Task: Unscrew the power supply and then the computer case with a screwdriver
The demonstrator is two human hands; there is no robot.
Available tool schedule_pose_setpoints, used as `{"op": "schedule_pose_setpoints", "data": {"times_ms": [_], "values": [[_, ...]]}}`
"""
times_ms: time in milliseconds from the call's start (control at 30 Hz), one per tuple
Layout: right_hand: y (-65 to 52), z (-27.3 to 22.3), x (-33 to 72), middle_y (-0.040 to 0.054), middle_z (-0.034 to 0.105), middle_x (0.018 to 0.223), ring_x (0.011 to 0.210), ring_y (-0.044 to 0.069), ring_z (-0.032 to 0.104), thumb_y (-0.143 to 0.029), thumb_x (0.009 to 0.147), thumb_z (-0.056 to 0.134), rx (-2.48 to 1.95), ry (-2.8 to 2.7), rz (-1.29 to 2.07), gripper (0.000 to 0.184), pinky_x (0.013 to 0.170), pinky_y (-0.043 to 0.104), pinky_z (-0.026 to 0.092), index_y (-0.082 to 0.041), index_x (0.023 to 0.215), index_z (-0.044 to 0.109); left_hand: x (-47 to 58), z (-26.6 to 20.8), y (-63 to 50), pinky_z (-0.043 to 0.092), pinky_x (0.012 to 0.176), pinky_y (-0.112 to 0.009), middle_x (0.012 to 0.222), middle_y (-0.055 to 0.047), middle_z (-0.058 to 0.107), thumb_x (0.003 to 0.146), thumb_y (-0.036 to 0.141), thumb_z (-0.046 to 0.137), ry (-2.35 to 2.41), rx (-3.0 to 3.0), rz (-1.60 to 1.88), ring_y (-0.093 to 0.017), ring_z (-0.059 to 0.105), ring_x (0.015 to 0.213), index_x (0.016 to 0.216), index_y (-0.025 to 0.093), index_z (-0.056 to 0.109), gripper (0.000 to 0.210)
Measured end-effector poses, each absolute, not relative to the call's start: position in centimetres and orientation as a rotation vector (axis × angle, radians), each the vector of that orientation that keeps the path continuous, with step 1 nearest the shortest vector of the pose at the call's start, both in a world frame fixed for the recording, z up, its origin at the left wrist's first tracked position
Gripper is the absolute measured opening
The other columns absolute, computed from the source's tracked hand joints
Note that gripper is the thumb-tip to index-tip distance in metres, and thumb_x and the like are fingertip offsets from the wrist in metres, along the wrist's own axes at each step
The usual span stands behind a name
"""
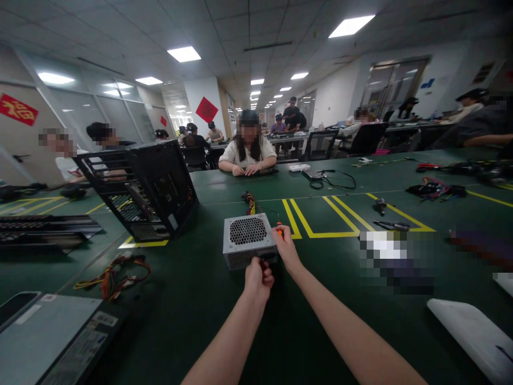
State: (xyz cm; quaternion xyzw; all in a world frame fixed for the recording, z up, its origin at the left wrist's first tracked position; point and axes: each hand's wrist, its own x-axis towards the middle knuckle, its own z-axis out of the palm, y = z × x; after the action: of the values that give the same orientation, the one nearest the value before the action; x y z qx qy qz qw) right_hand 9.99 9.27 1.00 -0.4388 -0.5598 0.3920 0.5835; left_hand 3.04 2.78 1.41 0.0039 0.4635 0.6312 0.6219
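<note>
A grey computer power supply (pixel 245 238) lies on the green table in front of me, its perforated grille facing up. A bundle of coloured cables (pixel 250 202) comes from its far side. My left hand (pixel 258 280) is closed at the near face, by the dark socket area; what its curled fingers hold is hidden. With its fingers on the right side and corner of the power supply, my right hand (pixel 285 248) grips the casing. Just behind these fingers shows an orange-and-black tool, seemingly a screwdriver (pixel 279 227), partly covered by the hand.
A black computer case (pixel 160 187) stands at left, near loose cables (pixel 114 275) and a flat metal unit (pixel 60 337). Yellow tape (pixel 334 234) marks the table. Pliers-like tool (pixel 391 225) and a white object (pixel 473 331) lie right. A person (pixel 248 149) sits opposite.
</note>
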Motion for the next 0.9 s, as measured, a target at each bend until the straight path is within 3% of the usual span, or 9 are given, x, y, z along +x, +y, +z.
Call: {"op": "schedule_pose_setpoints", "data": {"times_ms": [133,333,667,900], "values": [[9.9,-0.8,8.0,-0.0029,0.052,0.077,0.066,0.014,0.05,-0.045,0.069,0.046,-1.021,-1.192,1.026,0.029,0.061,0.024,0.038,-0.022,0.087,0.046,2.7,1.0,2.3,0.014,0.031,-0.012,0.054,0.005,0.039,0.077,0.021,0.044,1.186,0.127,1.481,0.0,0.03,0.033,0.068,0.016,0.036,0.012],[7.0,-1.6,5.9,-0.001,0.05,0.09,0.079,0.015,0.049,-0.044,0.069,0.049,-1.03,-1.155,1.088,0.03,0.07,0.025,0.037,-0.022,0.089,0.045,-0.7,-0.1,0.1,0.013,0.032,-0.01,0.056,0.007,0.039,0.078,0.033,0.045,1.287,0.267,1.492,0.001,0.03,0.033,0.071,0.019,0.031,0.021],[1.4,-0.9,-1.7,0.001,0.052,0.083,0.071,0.016,0.051,-0.045,0.077,0.038,-1.041,-1.255,1.111,0.027,0.064,0.025,0.037,-0.022,0.09,0.04,-7.9,-1.4,-4.1,0.014,0.031,-0.012,0.058,0.005,0.043,0.08,0.035,0.035,1.561,0.502,1.556,-0.002,0.034,0.033,0.074,0.02,0.034,0.016],[-0.6,-1.0,-7.1,0.0011,0.053,0.081,0.068,0.016,0.054,-0.046,0.079,0.033,-1.045,-1.326,1.075,0.027,0.062,0.025,0.038,-0.022,0.091,0.037,-13.9,-2.4,-5.5,0.028,0.038,-0.018,0.056,0.004,0.044,0.08,0.031,0.037,2.025,0.797,1.55,-0.008,0.042,0.036,0.076,0.021,0.034,0.011]]}}
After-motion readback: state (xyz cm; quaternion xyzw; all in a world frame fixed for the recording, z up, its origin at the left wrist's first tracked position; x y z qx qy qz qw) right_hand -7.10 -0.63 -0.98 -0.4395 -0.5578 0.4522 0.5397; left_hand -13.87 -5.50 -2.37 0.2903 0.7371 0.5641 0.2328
